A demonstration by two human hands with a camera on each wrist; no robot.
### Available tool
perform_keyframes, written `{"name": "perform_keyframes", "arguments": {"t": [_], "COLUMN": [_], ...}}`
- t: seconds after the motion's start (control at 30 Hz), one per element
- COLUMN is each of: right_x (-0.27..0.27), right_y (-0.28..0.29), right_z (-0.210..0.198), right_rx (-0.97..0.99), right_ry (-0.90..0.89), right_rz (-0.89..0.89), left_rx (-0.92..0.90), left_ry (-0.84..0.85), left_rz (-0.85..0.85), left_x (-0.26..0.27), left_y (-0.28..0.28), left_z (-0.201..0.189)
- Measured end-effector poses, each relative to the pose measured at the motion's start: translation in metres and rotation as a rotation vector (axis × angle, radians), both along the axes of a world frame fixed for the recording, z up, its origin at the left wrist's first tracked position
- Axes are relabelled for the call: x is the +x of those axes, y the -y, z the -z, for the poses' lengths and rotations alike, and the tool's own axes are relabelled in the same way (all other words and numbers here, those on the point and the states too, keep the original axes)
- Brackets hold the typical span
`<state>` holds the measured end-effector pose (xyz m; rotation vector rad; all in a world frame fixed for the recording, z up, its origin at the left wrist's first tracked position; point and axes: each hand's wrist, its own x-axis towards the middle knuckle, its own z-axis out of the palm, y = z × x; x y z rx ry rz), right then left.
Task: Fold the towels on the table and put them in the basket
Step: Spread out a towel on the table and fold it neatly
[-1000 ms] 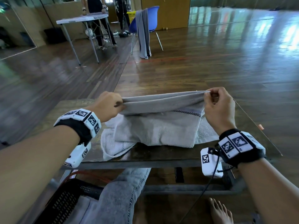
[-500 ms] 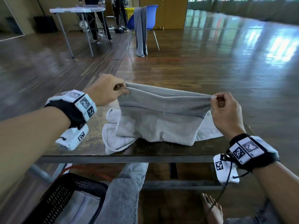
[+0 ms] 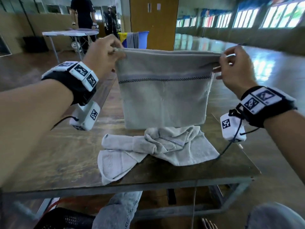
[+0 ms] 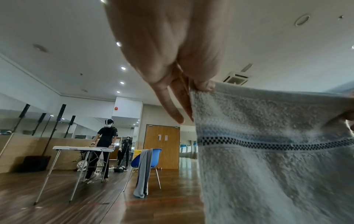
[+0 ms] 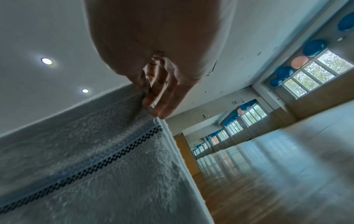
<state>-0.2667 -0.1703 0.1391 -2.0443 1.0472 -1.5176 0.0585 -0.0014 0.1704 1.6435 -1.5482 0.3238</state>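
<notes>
A grey towel (image 3: 163,96) with a dark checked stripe hangs doubled in the air above the table (image 3: 66,162). My left hand (image 3: 105,53) pinches its top left corner and my right hand (image 3: 231,66) pinches its top right corner. In the left wrist view the towel (image 4: 268,159) fills the right side below my left hand (image 4: 199,86). The right wrist view shows the towel (image 5: 86,151) at lower left under my right hand (image 5: 151,97). A second, crumpled white towel (image 3: 156,146) lies on the table beneath. A black basket (image 3: 66,219) stands on the floor at lower left.
My knees in jeans (image 3: 118,212) are under the table's front edge. A cable (image 3: 231,142) runs from my right wrist across the table. Far behind stand a folding table (image 3: 71,33), a person (image 3: 82,15) and a blue chair (image 3: 140,38) with cloth on it.
Both hands have lifted the grey towel up off the table, so it now hangs stretched between them. The white towel stays lying on the table.
</notes>
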Motion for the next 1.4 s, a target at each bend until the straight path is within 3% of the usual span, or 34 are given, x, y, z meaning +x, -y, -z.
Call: {"name": "perform_keyframes", "arguments": {"t": [0.1, 0.23, 0.33, 0.47, 0.57, 0.8, 1.03, 1.2, 1.4], "right_x": [-0.02, -0.05, -0.073, -0.09, -0.086, -0.046, 0.004, 0.018, 0.018], "right_y": [-0.006, -0.023, -0.038, -0.048, -0.045, -0.014, 0.037, 0.049, 0.051], "right_z": [0.018, 0.08, 0.129, 0.174, 0.19, 0.197, 0.212, 0.244, 0.241], "right_rx": [-0.041, 0.062, 0.263, 0.589, 0.676, 0.472, 0.308, 0.359, 0.397], "right_ry": [0.007, -0.15, -0.311, -0.674, -0.724, -0.578, -0.554, -0.646, -0.673], "right_rz": [-0.046, -0.131, -0.322, -0.545, -0.567, -0.297, -0.038, -0.049, -0.07], "left_rx": [-0.029, 0.146, 0.38, 0.856, 1.015, 0.791, 0.696, 0.902, 0.872], "left_ry": [-0.046, -0.204, -0.225, -0.42, -0.478, -0.434, -0.143, -0.033, -0.085], "left_rz": [0.044, 0.109, 0.112, 0.296, 0.331, 0.173, -0.028, -0.033, -0.055], "left_x": [-0.002, -0.002, -0.003, -0.002, 0.005, 0.03, 0.048, 0.039, 0.032], "left_y": [-0.017, -0.05, -0.074, -0.092, -0.088, -0.032, 0.04, 0.059, 0.056], "left_z": [0.011, 0.067, 0.122, 0.185, 0.21, 0.214, 0.228, 0.258, 0.264]}}
